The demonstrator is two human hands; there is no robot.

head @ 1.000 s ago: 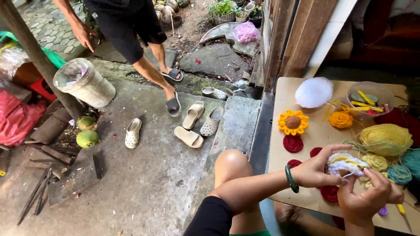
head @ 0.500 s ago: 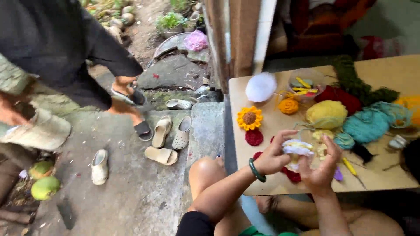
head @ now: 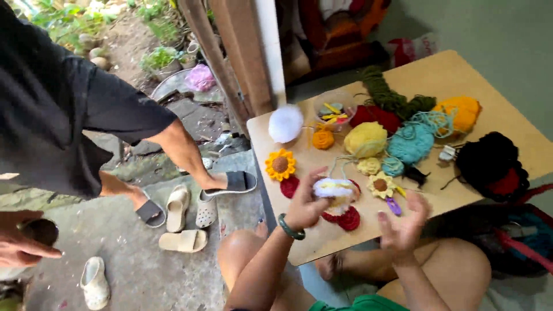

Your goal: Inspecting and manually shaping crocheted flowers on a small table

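At the far left, another person's hand (head: 23,245) and legs in dark sandals are seen on the concrete floor (head: 132,270), with pale slippers (head: 183,241) nearby. Further right, a sunflower piece (head: 280,165) lies flat on the desk (head: 512,86). The left hand (head: 305,203), with a green bangle at its wrist, is closed around a white and yellow crocheted piece (head: 334,188), which is held just above the near desk edge, its long axis running left to right. The right hand (head: 403,222) is spread and empty, just right of that piece and slightly nearer the body. Yellow yarn (head: 365,139) and teal yarn (head: 410,144) are seen behind.
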